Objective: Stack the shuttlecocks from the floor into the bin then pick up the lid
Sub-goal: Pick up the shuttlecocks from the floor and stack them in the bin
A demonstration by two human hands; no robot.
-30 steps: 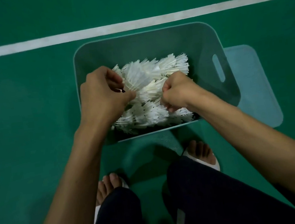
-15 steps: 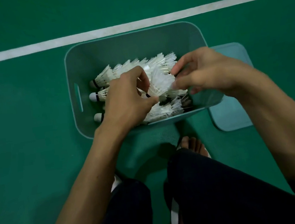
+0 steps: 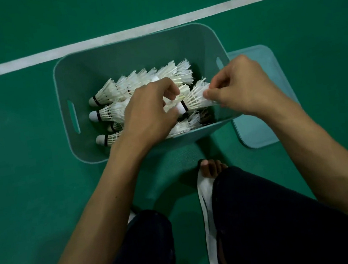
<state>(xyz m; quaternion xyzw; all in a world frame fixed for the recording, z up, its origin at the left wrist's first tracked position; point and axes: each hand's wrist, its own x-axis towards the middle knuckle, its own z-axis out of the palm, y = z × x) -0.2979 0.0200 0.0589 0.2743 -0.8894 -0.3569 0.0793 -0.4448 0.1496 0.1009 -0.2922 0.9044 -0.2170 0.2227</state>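
Now our right hand [image 3: 244,86] pinches a shuttlecock [image 3: 195,100] by its feathers over the bin [image 3: 69,122]. Our left hand [image 3: 150,110] curls among the stacked ones, its grip unclear. Beside the bin lies the lid [image 3: 256,130].

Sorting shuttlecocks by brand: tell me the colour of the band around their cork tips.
Black, on the white feathered shuttlecocks in the teal plastic bin; head view shows it.

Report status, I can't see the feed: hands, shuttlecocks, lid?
Right hand pinching a shuttlecock over the bin. Left hand down among the stacks. Lid on the floor beside bin, untouched.
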